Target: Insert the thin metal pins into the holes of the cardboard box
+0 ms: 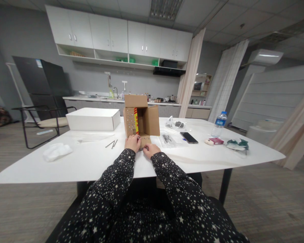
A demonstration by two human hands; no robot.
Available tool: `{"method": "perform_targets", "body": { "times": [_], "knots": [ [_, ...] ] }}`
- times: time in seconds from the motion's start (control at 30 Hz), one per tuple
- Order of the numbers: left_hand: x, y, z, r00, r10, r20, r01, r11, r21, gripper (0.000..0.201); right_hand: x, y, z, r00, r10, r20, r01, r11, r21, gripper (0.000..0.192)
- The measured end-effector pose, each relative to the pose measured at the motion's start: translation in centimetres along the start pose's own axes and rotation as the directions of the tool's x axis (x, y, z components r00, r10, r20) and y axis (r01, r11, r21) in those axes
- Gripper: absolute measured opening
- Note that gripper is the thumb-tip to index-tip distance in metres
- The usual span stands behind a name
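An opened cardboard box (153,122) stands on the white table in front of me, its opening facing me and its flaps spread. Small bright dots cover its left side, beside a red and yellow strip. My left hand (133,142) is closed at the box's lower left front, fingers bent inward. Close beside it, my right hand (151,150) is closed at the lower front flap. A small dark thin piece (141,149) shows between the two hands, too small to name. What the fingertips hold is mostly hidden. Several long metal screws or nails (114,144) lie left of my left hand.
Left on the table (91,168) are a white box (91,119) and a crumpled white bag (57,152). To the right are a clear tray of small metal parts (168,139), a phone (189,137), a red packet (216,141) and a water bottle (220,123).
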State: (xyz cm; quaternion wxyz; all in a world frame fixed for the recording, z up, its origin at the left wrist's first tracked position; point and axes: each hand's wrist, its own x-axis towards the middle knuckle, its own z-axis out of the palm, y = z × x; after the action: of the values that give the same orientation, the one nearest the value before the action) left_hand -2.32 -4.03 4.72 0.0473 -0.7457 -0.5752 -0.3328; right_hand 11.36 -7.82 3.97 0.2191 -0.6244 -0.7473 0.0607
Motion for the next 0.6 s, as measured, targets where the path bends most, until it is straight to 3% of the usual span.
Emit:
{"method": "perform_targets", "body": {
  "times": [0.6],
  "knots": [
    [-0.15,0.25,-0.27,1.000,-0.012,0.011,0.011,1.000,0.002,0.026,-0.05,-0.03,-0.05,1.000,0.007,0.001,-0.007,1.000,0.004,0.023]
  ]
}}
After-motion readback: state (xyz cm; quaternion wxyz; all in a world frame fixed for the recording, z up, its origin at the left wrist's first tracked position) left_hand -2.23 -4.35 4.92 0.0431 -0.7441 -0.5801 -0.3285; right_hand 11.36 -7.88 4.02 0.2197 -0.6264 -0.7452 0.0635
